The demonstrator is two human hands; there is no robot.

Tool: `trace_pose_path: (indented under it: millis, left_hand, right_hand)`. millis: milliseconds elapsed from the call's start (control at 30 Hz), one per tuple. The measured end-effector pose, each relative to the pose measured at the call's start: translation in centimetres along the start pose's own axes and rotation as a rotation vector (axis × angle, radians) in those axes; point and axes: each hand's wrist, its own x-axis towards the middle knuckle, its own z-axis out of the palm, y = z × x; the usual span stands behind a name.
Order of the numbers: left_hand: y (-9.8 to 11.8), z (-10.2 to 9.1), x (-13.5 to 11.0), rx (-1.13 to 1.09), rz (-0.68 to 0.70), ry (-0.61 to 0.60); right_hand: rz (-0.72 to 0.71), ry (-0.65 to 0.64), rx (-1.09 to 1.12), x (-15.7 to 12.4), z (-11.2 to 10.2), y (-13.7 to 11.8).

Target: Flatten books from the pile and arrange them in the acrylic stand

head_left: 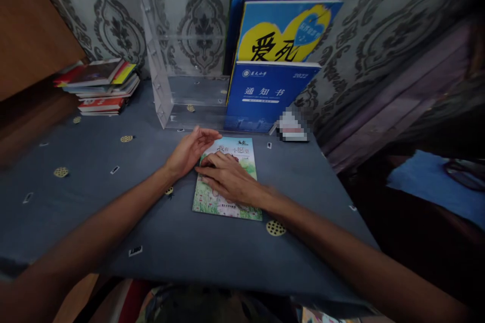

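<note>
Two bare forearms (113, 212) are slanting in from the near side of the head view, above the cloth-covered tabletop (182, 257). The right hand (231, 179) is lying palm-down across a thin illustrated Chinese book (247, 164), fingertips at its left edge; whether that grip is pinching anything, I cannot tell. The left hand (191, 151) is holding nothing, its grip apart, fingers loosely curving beside the book's far left corner. The book is resting flat, just near of a clear acrylic rack (157, 75). Uneven sideways pressure from the right hand could slide it or crease its cover.
</note>
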Motion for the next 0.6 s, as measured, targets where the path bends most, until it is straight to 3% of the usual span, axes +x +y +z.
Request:
trace_pose_path:
  millis: [133,300,433,600]
  left_hand:
    - [-0.8,-0.2,0.1,0.116,0.108,0.013]
    - [-1.5,-0.1,-0.5,0.620,0.167,0.111]
    - [-1.3,0.3,-1.3,0.818,0.202,0.149]
    - [-0.6,0.8,-0.9,0.568,0.126,0.231]
  right_hand:
    - [0.123,0.064,-0.065,0.1,-0.6,3.2]
    - [0.445,0.181,-0.237,-2.4,-1.5,6.3]
    - [0.611,0.175,-0.324,-4.6,-1.8,5.0]
    - [0.649,0.139,-0.326,-5.6,-1.3,1.1]
